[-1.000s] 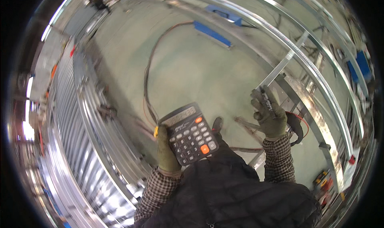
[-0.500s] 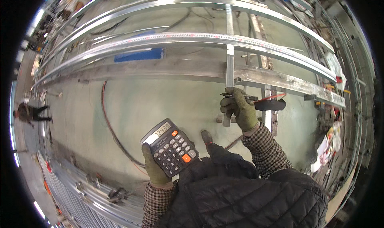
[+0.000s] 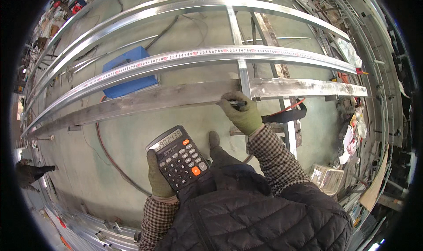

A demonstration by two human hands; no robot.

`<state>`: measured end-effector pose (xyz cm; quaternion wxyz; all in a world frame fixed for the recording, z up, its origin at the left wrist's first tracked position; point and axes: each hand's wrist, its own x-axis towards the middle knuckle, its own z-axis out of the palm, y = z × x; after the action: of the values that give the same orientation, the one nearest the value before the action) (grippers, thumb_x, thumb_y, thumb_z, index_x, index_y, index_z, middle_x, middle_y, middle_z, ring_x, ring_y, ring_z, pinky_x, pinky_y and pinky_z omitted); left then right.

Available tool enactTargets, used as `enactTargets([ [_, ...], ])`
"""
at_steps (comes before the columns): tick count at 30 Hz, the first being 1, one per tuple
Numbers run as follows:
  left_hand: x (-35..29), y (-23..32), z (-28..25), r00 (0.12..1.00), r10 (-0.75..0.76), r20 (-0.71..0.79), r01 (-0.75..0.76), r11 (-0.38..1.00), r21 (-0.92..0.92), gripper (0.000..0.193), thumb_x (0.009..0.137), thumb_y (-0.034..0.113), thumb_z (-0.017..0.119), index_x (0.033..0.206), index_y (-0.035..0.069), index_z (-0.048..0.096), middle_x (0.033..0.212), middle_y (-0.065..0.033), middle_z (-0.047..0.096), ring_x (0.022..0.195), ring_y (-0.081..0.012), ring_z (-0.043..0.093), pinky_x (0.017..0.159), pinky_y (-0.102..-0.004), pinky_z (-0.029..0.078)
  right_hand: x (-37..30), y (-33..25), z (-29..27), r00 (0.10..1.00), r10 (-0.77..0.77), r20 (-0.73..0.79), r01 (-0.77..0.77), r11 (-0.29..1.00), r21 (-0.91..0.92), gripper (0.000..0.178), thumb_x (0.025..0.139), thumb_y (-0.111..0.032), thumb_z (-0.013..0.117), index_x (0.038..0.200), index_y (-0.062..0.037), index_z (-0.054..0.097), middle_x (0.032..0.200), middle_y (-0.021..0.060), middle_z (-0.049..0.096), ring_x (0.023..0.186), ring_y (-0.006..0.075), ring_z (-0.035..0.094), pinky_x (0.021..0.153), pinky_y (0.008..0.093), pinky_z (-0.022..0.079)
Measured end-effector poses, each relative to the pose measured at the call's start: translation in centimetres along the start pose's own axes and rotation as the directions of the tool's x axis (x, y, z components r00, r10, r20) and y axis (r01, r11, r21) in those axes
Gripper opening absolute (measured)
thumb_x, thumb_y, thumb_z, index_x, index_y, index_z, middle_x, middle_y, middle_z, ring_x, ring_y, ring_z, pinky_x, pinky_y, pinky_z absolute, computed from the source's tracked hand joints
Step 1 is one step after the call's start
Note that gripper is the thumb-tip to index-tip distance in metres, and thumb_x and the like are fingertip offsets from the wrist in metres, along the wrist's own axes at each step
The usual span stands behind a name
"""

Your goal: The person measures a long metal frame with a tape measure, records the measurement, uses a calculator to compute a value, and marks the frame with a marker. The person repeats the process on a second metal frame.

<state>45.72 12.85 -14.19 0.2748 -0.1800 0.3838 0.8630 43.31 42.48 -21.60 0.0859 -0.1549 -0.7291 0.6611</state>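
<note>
My left hand point(image 3: 158, 178), in a green work glove, grips a black calculator point(image 3: 187, 165) by its left side. Its grey and orange keys and its lit display face up. Beyond it to the right, my gloved right hand point(image 3: 243, 115) is closed round a black pen point(image 3: 237, 103). That hand is in front of the near end of a metal crosspiece point(image 3: 243, 77), beside a wide grey beam point(image 3: 185, 94); whether it touches either I cannot tell. A measuring tape point(image 3: 198, 53) lies stretched along a shiny metal rail point(image 3: 176, 62) past the beam.
A blue box point(image 3: 128, 90) is on the floor beneath the rails. Red and black hoses point(image 3: 112, 158) trail across the floor at left. A wire basket point(image 3: 327, 179) stands at right, near piled scraps. A person point(image 3: 33, 171) is at far left; metal profiles point(image 3: 94, 231) lie at lower left.
The whole view has shifted. My right hand, still with the pen, has moved from the crosspiece's lower end up toward the beam. The calculator's display reads differently; my left hand still holds it.
</note>
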Motion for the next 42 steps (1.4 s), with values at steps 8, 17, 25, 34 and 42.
enactTargets([
  [8,3.6,-1.6,-1.7,0.989,-0.055,-0.140,0.050,0.998,-0.038,0.078,0.109,0.065,0.047,0.149,-0.001,0.054,0.133,-0.0212,0.071,0.112,-0.0325,0.076,0.093,-0.0436,0.067,3.6,-0.1,2.2,1.000,-0.005,0.023,0.009,0.982,-0.187,0.019,0.098,-0.012,0.077,0.116,-0.0068,0.079,0.105,0.0086,0.080,0.089,0.0121,0.076,0.077,0.0260,0.060],
  [17,6.5,-2.9,-3.1,0.983,-0.152,-0.098,0.144,0.986,-0.086,0.084,0.108,0.070,0.044,0.154,-0.001,0.050,0.145,-0.0219,0.064,0.127,-0.0333,0.069,0.106,-0.0483,0.061,3.8,-0.7,2.4,0.997,-0.045,0.070,0.066,0.943,-0.326,0.022,0.094,-0.013,0.080,0.115,-0.0071,0.079,0.095,0.0119,0.079,0.079,0.0178,0.077,0.070,0.0297,0.060],
  [25,7.2,-1.9,-3.3,0.969,-0.191,-0.156,0.193,0.981,-0.002,0.081,0.109,0.068,0.041,0.153,0.001,0.052,0.140,-0.0208,0.068,0.121,-0.0327,0.073,0.100,-0.0460,0.064,3.7,-1.8,1.9,0.992,0.020,0.124,0.020,0.951,-0.308,0.019,0.097,-0.002,0.076,0.115,0.0019,0.075,0.102,0.0100,0.079,0.085,0.0107,0.074,0.075,0.0246,0.060],
  [34,7.8,-1.8,-2.2,0.968,-0.172,-0.181,0.176,0.984,0.006,0.079,0.109,0.068,0.042,0.150,0.002,0.055,0.136,-0.0192,0.070,0.118,-0.0315,0.074,0.098,-0.0457,0.065,3.9,-1.7,1.7,0.996,-0.075,0.052,0.089,0.930,-0.356,0.021,0.090,-0.006,0.080,0.111,-0.0039,0.079,0.095,0.0125,0.080,0.077,0.0173,0.077,0.067,0.0299,0.060],
  [42,8.2,-1.1,-0.6,0.978,-0.137,-0.156,0.144,0.989,0.032,0.080,0.108,0.069,0.045,0.150,0.002,0.055,0.136,-0.0188,0.070,0.115,-0.0314,0.075,0.096,-0.0455,0.065,3.3,-2.3,0.4,0.989,-0.150,0.011,0.148,0.955,-0.258,0.017,0.094,-0.002,0.077,0.111,0.0004,0.076,0.095,0.0115,0.077,0.080,0.0139,0.074,0.070,0.0278,0.059],
])
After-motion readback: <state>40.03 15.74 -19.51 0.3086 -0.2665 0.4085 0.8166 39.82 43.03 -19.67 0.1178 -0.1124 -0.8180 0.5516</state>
